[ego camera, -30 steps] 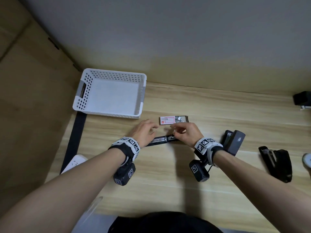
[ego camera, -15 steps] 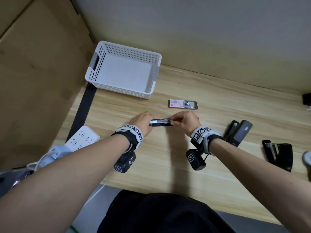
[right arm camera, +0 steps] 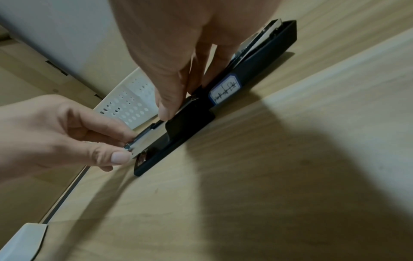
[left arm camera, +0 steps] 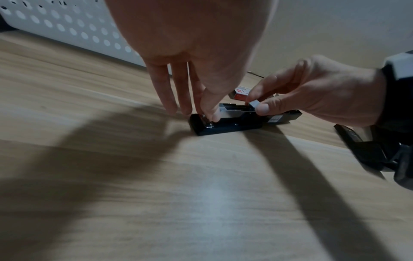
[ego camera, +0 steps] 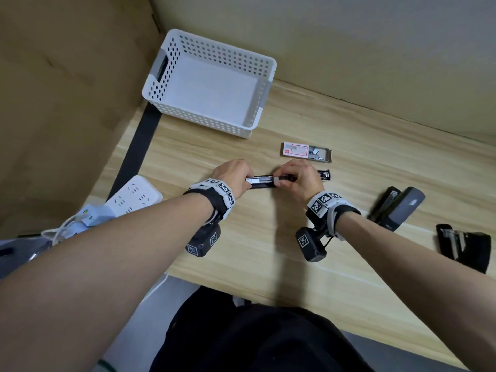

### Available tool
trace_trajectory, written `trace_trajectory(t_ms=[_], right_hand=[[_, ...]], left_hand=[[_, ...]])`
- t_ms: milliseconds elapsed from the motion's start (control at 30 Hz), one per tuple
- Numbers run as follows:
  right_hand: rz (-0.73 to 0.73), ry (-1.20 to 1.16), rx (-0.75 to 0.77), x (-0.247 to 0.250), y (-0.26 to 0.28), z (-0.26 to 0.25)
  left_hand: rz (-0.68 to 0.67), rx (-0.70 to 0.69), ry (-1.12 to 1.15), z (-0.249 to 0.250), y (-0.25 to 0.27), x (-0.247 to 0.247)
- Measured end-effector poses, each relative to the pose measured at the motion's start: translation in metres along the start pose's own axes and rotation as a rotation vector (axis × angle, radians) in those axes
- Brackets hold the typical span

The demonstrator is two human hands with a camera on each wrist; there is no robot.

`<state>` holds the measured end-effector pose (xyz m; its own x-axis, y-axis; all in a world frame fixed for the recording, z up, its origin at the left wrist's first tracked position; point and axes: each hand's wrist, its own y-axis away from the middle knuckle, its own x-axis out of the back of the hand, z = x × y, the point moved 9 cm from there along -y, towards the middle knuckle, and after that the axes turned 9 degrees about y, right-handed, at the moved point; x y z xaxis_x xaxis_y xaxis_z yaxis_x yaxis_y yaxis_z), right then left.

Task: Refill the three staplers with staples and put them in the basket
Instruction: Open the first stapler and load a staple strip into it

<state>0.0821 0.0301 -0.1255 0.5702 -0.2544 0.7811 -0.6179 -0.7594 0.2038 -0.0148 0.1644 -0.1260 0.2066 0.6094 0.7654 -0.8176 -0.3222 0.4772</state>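
Note:
A black stapler [ego camera: 264, 183] lies opened flat on the wooden table, its lid [right arm camera: 225, 88] folded back to the right. My left hand [ego camera: 248, 181] pinches the front end of the metal magazine [right arm camera: 138, 143] between thumb and finger. My right hand [ego camera: 279, 181] pinches a short staple strip [left arm camera: 254, 104] right over the magazine. A grey stapler [ego camera: 397, 208] and another black stapler [ego camera: 461, 245] lie to the right. The open staple box [ego camera: 306, 151] sits just behind the hands. The white perforated basket [ego camera: 161, 84] stands at the back left with nothing in it.
A white power strip [ego camera: 134, 197] with plugs and cables lies at the table's left edge. Cardboard walls close in the left and back sides. A dark strap [ego camera: 139, 146] runs along the table's left edge, under the basket.
My right hand has come from beside the staple box down onto the open stapler, holding staples. The head view has swung left and down; my left hand stays on the stapler.

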Motion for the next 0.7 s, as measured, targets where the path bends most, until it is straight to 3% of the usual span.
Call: trace_trajectory(t_ms=[700], right_hand=[[-0.027,0.023,-0.043,-0.0083,-0.0029,0.0053]], left_hand=[[-0.058,0.069,0.005,0.0009,0.0004,0.0018]])
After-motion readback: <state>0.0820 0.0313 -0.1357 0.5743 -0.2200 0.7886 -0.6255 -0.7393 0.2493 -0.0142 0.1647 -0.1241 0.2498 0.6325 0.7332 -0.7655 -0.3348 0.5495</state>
